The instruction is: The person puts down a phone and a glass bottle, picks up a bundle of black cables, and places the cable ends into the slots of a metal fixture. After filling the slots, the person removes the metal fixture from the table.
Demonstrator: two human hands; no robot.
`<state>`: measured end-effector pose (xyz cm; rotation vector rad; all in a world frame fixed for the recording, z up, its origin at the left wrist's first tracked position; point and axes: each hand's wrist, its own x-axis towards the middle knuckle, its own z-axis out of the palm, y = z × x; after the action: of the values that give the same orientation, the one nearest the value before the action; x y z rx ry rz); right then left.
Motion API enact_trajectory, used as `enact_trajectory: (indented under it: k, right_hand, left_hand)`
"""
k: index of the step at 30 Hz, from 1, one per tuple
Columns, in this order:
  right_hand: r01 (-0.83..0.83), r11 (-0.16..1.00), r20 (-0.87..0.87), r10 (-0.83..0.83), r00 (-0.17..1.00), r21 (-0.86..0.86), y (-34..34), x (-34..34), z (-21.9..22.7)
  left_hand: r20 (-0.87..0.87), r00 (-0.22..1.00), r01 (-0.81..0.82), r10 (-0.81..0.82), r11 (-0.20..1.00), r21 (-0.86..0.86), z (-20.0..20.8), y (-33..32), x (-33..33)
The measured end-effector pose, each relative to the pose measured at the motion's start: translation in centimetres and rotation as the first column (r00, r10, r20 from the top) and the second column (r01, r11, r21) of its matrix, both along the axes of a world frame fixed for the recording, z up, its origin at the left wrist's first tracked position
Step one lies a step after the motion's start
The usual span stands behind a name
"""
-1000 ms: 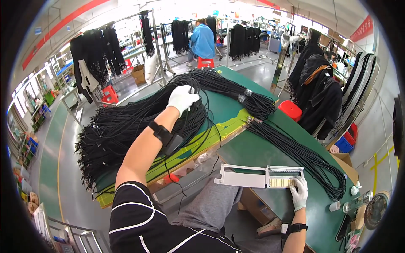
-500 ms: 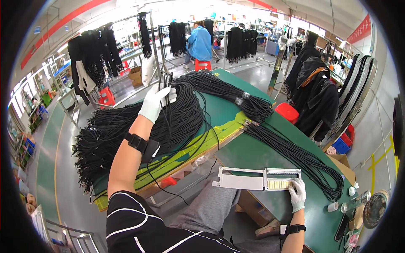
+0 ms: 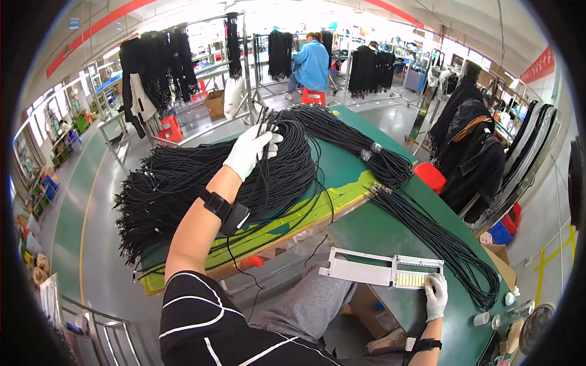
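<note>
At the left, a large pile of black cables (image 3: 177, 183) lies with its frayed-looking ends toward the left, probably kept loosely parallel so that single lengths pull out easily; the gloved left hand (image 3: 249, 152) is over the pile's right part, its fingers curled round a few cable strands (image 3: 263, 119) whose tips stand up above the glove, a hold that seems meant to part them from the rest; farther right, a tied bundle (image 3: 378, 160) is bound with clear wrap, likely to keep its lengths from spreading; nearer the body, a white frame (image 3: 360, 273) with pale yellow blocks in its right half lies flat; the gloved right hand (image 3: 436, 296) has its fingers on the frame's right end, perhaps steadying it, though I cannot tell whether they grip or only rest; a loose bundle (image 3: 455, 253) fans out just beyond it.

As for edges, a yellow-green strip (image 3: 293, 226) runs along the pile's near side, with cable ends drooping past it; the frame's left end seems to overhang the worktop (image 3: 357, 222) above the grey trouser leg (image 3: 299, 305); green surface between strip and frame gives some sideways room; the loose bundle and a white cup (image 3: 481, 319) limit the right side.
</note>
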<state>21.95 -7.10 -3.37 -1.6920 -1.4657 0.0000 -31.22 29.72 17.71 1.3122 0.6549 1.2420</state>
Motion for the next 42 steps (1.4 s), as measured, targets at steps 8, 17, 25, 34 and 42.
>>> enact_trajectory:
  k: [8, 17, 25, 34, 42]
  right_hand:
    - [-0.016, 1.0, -0.044, 0.017, 0.999, 0.01, -0.2, -0.1, 0.2]
    - [0.019, 1.0, -0.038, -0.02, 0.999, -0.018, 0.0, -0.1, -0.1]
    - [0.004, 1.0, -0.039, -0.004, 0.999, 0.001, -0.1, -0.2, 0.3]
    - [0.008, 1.0, -0.049, -0.008, 0.999, -0.001, -0.2, 0.2, -0.2]
    - [0.017, 1.0, -0.032, -0.018, 0.999, -0.021, -0.2, 0.2, -0.1]
  left_hand:
    - [-0.04, 0.999, -0.011, 0.011, 1.0, -0.013, -0.1, 0.0, 0.2]
    - [-0.27, 0.943, -0.202, 0.194, 0.979, -0.002, 2.9, 1.2, -1.5]
    - [-0.795, 0.552, -0.25, 0.253, 0.959, 0.132, 1.8, 4.9, -1.0]
    - [-0.568, 0.81, -0.202, 0.149, 0.979, -0.031, 0.5, 5.0, -1.3]
    - [-0.637, 0.74, -0.301, 0.216, 0.953, -0.027, 0.0, 6.0, -2.0]
